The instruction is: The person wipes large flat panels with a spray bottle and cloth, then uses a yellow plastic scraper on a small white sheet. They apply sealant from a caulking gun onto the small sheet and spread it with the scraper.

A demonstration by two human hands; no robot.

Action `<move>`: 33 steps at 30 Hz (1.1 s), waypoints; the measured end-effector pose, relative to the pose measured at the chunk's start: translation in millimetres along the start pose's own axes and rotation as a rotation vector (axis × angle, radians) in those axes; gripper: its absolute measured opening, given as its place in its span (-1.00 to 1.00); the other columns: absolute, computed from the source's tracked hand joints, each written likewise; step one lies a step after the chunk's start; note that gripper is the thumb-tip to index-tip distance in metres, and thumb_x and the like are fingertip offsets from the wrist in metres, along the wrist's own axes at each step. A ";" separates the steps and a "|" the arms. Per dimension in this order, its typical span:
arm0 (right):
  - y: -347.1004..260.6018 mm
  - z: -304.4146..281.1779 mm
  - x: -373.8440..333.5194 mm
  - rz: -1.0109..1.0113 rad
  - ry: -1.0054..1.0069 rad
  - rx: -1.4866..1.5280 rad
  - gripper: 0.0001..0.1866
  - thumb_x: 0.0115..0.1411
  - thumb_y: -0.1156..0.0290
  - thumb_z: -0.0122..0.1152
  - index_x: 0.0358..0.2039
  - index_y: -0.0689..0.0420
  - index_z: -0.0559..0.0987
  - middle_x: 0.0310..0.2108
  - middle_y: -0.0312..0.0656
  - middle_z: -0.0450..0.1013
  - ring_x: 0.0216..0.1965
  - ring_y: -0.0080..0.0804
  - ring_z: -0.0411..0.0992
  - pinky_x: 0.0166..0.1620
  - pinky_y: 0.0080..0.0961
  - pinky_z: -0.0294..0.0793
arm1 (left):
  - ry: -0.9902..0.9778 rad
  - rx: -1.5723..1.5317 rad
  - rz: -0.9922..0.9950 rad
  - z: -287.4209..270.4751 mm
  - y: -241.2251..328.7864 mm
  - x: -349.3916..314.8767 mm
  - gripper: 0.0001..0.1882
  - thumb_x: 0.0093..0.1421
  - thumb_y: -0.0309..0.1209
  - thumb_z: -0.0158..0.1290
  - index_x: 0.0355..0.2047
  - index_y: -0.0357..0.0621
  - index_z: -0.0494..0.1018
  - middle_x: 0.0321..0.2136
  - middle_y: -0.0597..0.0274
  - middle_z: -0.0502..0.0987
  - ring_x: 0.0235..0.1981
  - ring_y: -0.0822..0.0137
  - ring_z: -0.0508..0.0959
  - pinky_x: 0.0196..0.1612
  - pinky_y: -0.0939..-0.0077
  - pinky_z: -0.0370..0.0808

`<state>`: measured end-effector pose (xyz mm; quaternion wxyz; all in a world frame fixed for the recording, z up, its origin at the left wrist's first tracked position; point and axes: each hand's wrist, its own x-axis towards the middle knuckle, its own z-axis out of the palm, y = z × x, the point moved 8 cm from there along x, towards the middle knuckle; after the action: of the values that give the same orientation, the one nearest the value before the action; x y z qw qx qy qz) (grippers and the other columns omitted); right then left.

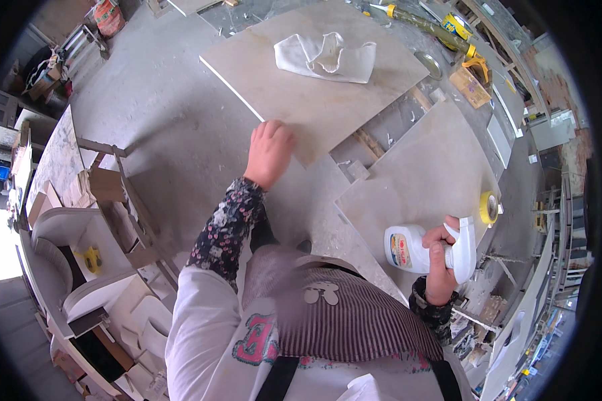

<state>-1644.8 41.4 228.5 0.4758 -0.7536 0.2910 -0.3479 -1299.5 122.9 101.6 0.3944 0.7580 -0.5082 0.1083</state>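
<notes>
Spray bottle [407, 247]: in right hand [441, 264], fingers wrapped round neck, the best hold; probably light, squeezable.
Left hand [271, 152]: fingers curled at slab [318, 101] edge; whether pinching, cannot tell.
Slab: under white cloth [324, 59]; likely heavy, stiff, chippable; grip opposite edges.

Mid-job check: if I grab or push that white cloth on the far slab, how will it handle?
The white cloth is probably floppy, since it lies in loose, uneven folds. It should be light, as its edges look thin. Pushed, it would likely bunch or slide across the flat slab.
</notes>
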 end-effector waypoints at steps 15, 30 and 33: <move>-1.0 -2.6 -5.7 -0.045 0.031 -0.041 -0.51 0.20 0.48 0.08 0.14 0.31 0.28 -0.40 -0.18 0.39 -0.34 -0.47 0.32 -0.15 -0.47 0.31 | 0.277 -0.805 -1.481 120.0 -152.1 -192.7 -0.72 0.26 -0.23 0.08 -0.39 -0.24 0.49 -0.55 0.29 0.50 -0.59 0.47 0.46 -0.57 0.61 0.30; 0.0 2.7 0.6 -0.043 -0.049 -0.088 -0.49 0.18 0.48 0.14 0.13 0.30 0.31 -0.34 -0.21 0.40 -0.29 -0.48 0.34 -0.08 -0.45 0.31 | -0.515 0.105 -0.715 69.2 -94.4 -214.0 -0.72 0.15 -0.20 0.07 -0.37 -0.16 0.61 -0.30 0.03 0.61 -0.24 -0.05 0.57 -0.14 0.12 0.49; -0.3 3.8 0.7 -0.051 -0.064 -0.078 -0.50 0.16 0.48 0.15 0.12 0.30 0.32 -0.34 -0.22 0.40 -0.29 -0.48 0.34 -0.07 -0.45 0.31 | -0.770 0.208 -0.765 70.5 -92.2 -228.4 -0.73 0.12 -0.22 0.10 -0.30 -0.14 0.59 -0.23 0.01 0.59 -0.21 -0.07 0.55 -0.10 0.10 0.48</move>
<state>-1641.3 42.9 227.8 0.4459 -0.7895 0.2699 -0.3240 -1342.3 245.3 -119.3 0.1143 0.9084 -0.2905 -0.2781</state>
